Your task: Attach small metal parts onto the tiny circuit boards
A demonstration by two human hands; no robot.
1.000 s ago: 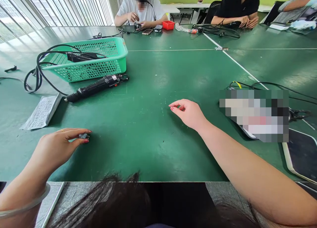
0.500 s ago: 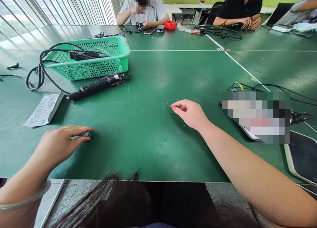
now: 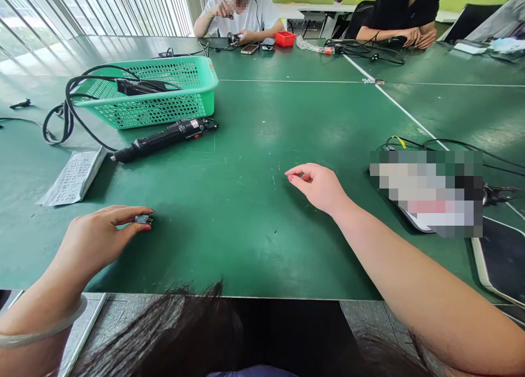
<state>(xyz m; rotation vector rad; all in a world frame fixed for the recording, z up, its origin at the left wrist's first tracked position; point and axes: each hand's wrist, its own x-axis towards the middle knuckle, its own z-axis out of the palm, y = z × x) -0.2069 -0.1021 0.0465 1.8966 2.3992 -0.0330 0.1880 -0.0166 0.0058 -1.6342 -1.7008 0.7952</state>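
Note:
Between the thumb and fingers of my left hand [image 3: 100, 235] is a small bluish-grey piece [image 3: 142, 219] with shiny metal bits at its right end. Most of that piece is covered by the fingers. My right hand [image 3: 320, 187] hovers low over the green table [image 3: 229, 235], right of centre. Its thumb and forefinger come together at the tips in a loose pinch. Whether something tiny sits between them is hidden. Above my left hand lies a black electric screwdriver [image 3: 159, 140], its tip pointing left.
Behind the screwdriver stands a green plastic basket [image 3: 164, 112] with black cables. A white packet with writing [image 3: 76, 175] lies at left. On the right are a blurred-out item [image 3: 426, 191] and a dark phone-like device [image 3: 502, 257]. Two people sit across the table, near a red box [image 3: 285, 38].
The bluish-grey piece shows a little more between my left fingers. Both hands have stayed nearly in place. The view has shifted slightly, and the person opposite has moved a raised hand.

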